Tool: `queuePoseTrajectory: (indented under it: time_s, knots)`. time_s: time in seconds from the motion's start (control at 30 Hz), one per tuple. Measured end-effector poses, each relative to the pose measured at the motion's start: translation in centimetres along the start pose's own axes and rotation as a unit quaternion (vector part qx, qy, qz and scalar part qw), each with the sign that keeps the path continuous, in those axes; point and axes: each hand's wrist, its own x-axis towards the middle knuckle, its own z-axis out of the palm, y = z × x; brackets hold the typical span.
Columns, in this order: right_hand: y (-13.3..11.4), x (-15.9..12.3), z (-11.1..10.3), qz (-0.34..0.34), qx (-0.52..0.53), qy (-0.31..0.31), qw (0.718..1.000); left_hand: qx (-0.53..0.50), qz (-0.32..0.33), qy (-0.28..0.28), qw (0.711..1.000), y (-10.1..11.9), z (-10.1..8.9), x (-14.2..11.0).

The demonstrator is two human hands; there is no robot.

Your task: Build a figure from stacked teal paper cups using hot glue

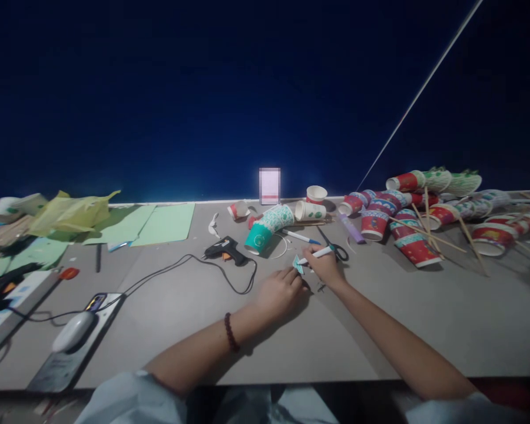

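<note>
My right hand (324, 268) is closed around a white marker pen (321, 252) with a blue-green end, its tip pointing down and left. At that tip sits a small teal-and-white piece of paper (297, 263). My left hand (282, 291) rests on the table with bent fingers, its fingertips pinching the near edge of this piece. Just behind the right hand lie black-handled scissors (341, 252), partly hidden by the hand and pen. A second marker pen (301, 237), white and blue, is beyond the hands, and a bent teal-and-white paper-cup shape (269, 227) lies to its left.
A black glue gun (226, 251) lies left of the hands, its cable crossing the table (168, 330) to a power strip (17, 306). Decorated cup chains (382, 215) and wooden sticks (470, 244) crowd the right. Green paper sheets (165, 224) and a yellow bag (73, 215) lie left.
</note>
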Motion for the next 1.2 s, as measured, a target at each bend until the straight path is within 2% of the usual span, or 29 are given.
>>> queuePoseTrajectory:
  time_s: [0.5,0.67,0.97,1.2]
  knots:
    - [0.22,0.06,0.02,-0.011,-0.002,-0.001,1.0,0.007,0.0,0.011,1.0,-0.05,0.16,-0.01]
    - [0.02,0.03,0.04,0.003,0.012,0.004,1.0,0.003,0.001,0.001,1.0,0.07,-0.02,0.05]
    - [-0.01,0.05,-0.09,-0.011,-0.007,-0.002,1.0,0.003,-0.002,-0.005,1.0,0.07,-0.05,0.05]
    - [0.42,0.09,0.05,0.012,0.014,0.01,1.0,0.002,-0.003,-0.006,1.0,0.02,0.08,-0.02]
